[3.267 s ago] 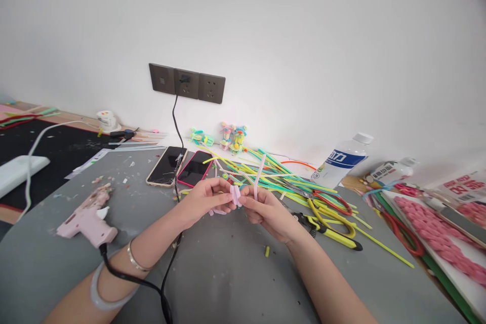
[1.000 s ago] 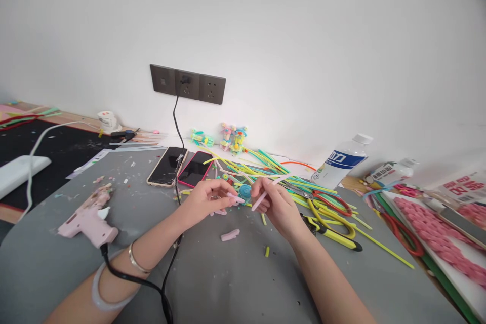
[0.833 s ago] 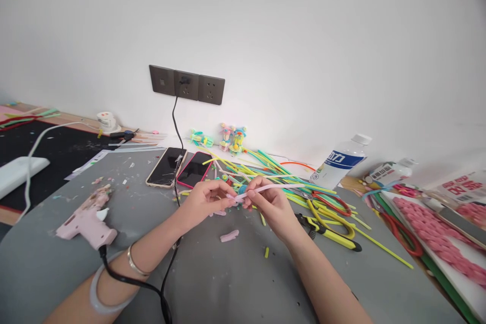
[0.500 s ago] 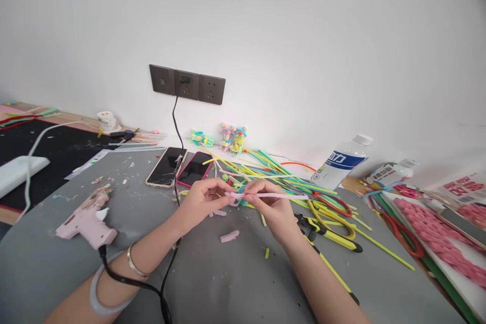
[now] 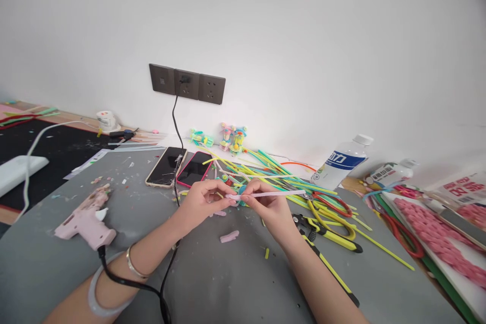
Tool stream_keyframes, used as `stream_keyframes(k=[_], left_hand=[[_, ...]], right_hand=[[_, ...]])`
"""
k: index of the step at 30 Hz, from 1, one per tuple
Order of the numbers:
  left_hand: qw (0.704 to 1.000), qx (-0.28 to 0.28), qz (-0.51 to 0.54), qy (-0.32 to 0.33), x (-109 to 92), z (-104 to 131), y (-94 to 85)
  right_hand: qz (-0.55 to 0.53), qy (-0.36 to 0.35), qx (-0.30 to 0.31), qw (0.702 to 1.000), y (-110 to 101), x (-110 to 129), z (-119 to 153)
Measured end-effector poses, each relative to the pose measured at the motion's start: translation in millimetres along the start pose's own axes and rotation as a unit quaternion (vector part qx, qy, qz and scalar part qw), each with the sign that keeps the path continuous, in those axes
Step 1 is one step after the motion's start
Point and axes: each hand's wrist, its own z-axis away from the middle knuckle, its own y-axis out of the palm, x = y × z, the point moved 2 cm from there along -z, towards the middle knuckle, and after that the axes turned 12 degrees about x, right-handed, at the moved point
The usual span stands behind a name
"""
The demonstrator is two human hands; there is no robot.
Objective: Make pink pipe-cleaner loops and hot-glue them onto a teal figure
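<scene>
A pale pink pipe cleaner [image 5: 279, 193] stretches between my two hands, its long end sticking out to the right. My left hand [image 5: 203, 205] pinches its left end, which looks doubled or folded. Close beside it, my right hand [image 5: 268, 207] grips the same stem between thumb and forefinger. Behind the fingertips, teal and green bits lie partly hidden. Below the hands a short pink piece [image 5: 229, 236] rests on the grey table, with a small yellow-green piece [image 5: 267, 253] to its right.
A pink glue gun [image 5: 87, 223] with a black cord lies left. Two phones [image 5: 166, 167] lie behind my left hand. Many coloured pipe cleaners [image 5: 288, 182], yellow-handled pliers [image 5: 330, 238] and a bottle [image 5: 341, 162] are to the right. Small figures [image 5: 232, 139] stand by the wall.
My right hand has shifted slightly left along the pink pipe cleaner, and its free end has moved slightly left and up. My left hand keeps its pinch in nearly the same place.
</scene>
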Motion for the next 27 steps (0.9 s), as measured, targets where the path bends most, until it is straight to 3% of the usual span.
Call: stream_keyframes(k=[8,19,27], left_hand=[[1.000,0.016,0.012,0.014,-1,1,0.8],[0.998,0.024,0.055,0.011,-6,-1,-0.3],[0.995,0.073,0.063,-0.031,-2,0,-0.6]], right_hand=[[0.008,-0.003,0.023,1.000,0,1,0],[-0.024,-0.055,0.132,0.989,-8,2,4],[-0.068,-0.010,0.186,0.980,-12,3,3]])
